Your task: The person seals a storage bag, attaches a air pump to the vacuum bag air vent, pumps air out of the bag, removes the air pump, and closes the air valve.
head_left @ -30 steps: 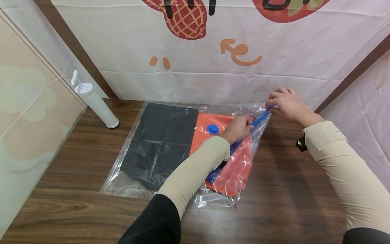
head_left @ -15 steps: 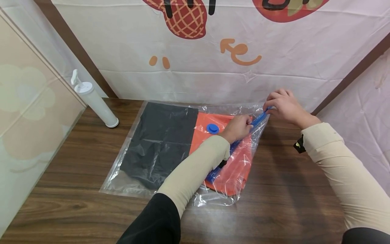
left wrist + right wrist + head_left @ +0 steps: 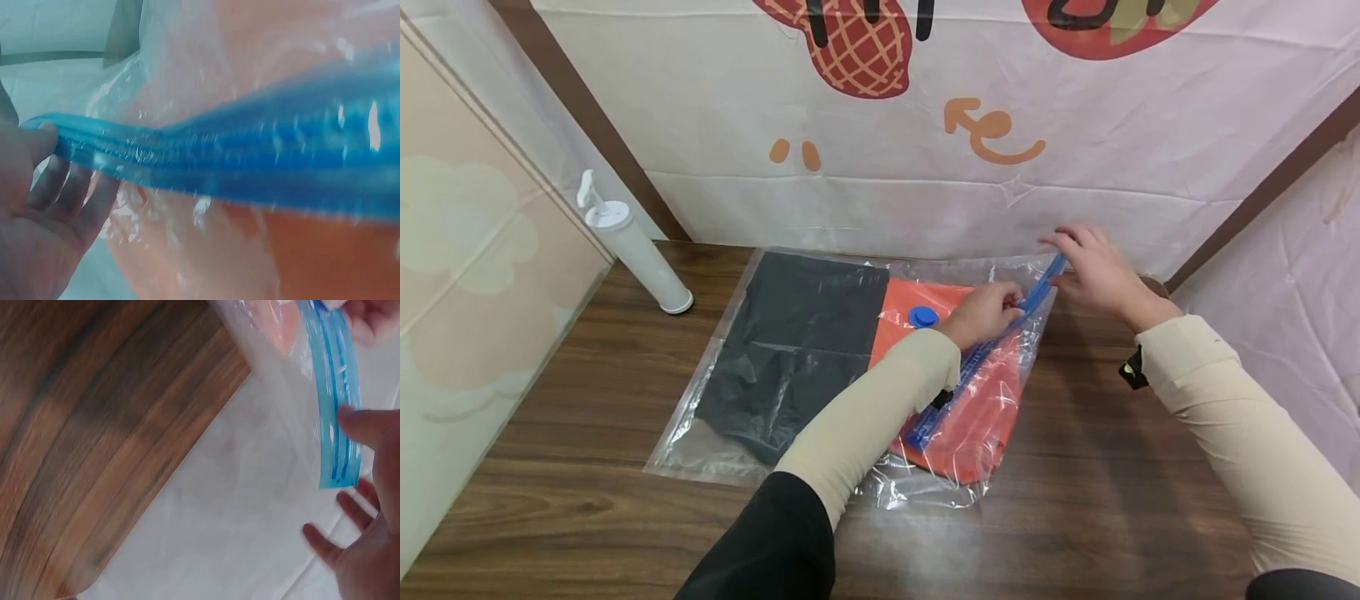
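The relation that matters is the slant of the blue zip strip (image 3: 972,364) against the two hands: seen from the head, its long axis runs diagonally, from beside the left cuff near the body up and away to the right, and both hands are on its far half. The left hand (image 3: 985,315) grips the strip partway along, thumb to one face and fingers to the other, while the right hand (image 3: 1097,275) pinches it close to its far end, the thumb flat on the plastic and several other fingers spread loosely clear of it in the right wrist view. The right hand is therefore nearer that far end, and the left nearer the strip's middle, with only a short stretch of blue between them; any slide along the strip would have to follow this slant. The clear bag (image 3: 700,458) to which the strip belongs lies flat on the tabletop (image 3: 595,433), mostly leftward of the hands and partly beneath the left forearm. The far end of the strip looks raised, as I judge it. Inside the film, an orange item (image 3: 992,400) sits under the strip, with a dark grey item (image 3: 805,342) to its left; a blue round valve (image 3: 922,317) is just left of the left hand. A white cylinder (image 3: 643,260) stands well apart, beyond the bag's left side.
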Motion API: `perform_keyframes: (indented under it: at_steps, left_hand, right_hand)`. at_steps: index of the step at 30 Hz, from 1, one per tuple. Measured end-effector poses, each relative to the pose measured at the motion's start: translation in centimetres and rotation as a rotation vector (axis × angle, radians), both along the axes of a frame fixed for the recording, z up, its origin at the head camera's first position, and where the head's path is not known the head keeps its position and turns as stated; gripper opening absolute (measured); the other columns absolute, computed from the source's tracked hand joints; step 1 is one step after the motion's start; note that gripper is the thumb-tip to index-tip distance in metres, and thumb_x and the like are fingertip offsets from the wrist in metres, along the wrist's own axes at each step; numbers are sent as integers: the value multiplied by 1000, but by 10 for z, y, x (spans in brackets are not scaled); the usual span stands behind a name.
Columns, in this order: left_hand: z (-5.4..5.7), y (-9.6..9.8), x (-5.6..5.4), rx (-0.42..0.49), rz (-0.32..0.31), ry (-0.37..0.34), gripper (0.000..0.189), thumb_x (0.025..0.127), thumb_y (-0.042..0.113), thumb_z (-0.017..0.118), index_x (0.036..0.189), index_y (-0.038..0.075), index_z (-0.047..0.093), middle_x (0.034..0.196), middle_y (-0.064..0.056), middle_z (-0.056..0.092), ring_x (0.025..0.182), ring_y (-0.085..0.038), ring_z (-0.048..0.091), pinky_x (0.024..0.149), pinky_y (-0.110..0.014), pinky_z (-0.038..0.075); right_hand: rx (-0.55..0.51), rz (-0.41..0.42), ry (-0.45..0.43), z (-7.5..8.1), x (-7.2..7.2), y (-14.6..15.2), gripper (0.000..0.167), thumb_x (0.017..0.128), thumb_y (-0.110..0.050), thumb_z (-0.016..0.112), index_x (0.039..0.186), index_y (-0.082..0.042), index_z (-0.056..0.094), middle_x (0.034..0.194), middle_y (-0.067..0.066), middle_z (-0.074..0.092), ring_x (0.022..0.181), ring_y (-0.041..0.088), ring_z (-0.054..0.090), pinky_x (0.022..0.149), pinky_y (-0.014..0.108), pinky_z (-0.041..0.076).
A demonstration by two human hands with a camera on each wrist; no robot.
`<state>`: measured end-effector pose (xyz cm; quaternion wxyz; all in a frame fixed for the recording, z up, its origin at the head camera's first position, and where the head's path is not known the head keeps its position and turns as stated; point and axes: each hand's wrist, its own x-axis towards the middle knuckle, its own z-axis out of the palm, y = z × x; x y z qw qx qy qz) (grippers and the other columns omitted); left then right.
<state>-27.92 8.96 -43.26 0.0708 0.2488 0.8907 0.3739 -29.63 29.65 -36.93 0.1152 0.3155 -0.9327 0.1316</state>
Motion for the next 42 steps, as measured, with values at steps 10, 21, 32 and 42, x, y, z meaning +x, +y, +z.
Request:
perform_keyframes:
  at_steps: [10, 21, 32, 42]
  left_hand:
    - [8, -13, -6, -4, -63, -60, 17, 105, 14, 58, 119, 5, 57, 96, -6, 60, 85, -15, 57, 76, -23, 47]
    - [13, -16, -6, 82, -68, -176, 18, 103, -1, 55, 120, -2, 61, 118, -15, 66, 112, -22, 64, 89, -21, 51]
    - [21, -16, -2, 162, -194, -256, 26, 104, 0, 51, 124, -2, 67, 122, -14, 69, 109, -18, 66, 85, -19, 52]
    - [20, -28, -3, 207, -194, -381, 26, 107, 4, 48, 123, 1, 68, 118, -11, 71, 106, -20, 68, 90, -37, 56]
  right_hand:
    - [-99, -374, -537, 13, 26, -19, 63, 89, -3, 47, 134, 33, 25, 131, 53, 37, 110, 52, 47, 96, 62, 43]
    - [-409, -383, -1019, -1, 59, -33, 64, 101, -6, 37, 153, 15, 5, 135, 37, 35, 120, 45, 46, 91, 51, 55]
    - [-646, -424, -1109, -11, 52, -34, 83, 109, -52, 20, 154, 12, -9, 153, 43, 21, 140, 56, 33, 103, 65, 42]
    - [-625, -466, -1098, -21, 30, -21, 83, 106, -56, 33, 146, 17, 25, 127, 32, 53, 105, 37, 68, 85, 49, 59]
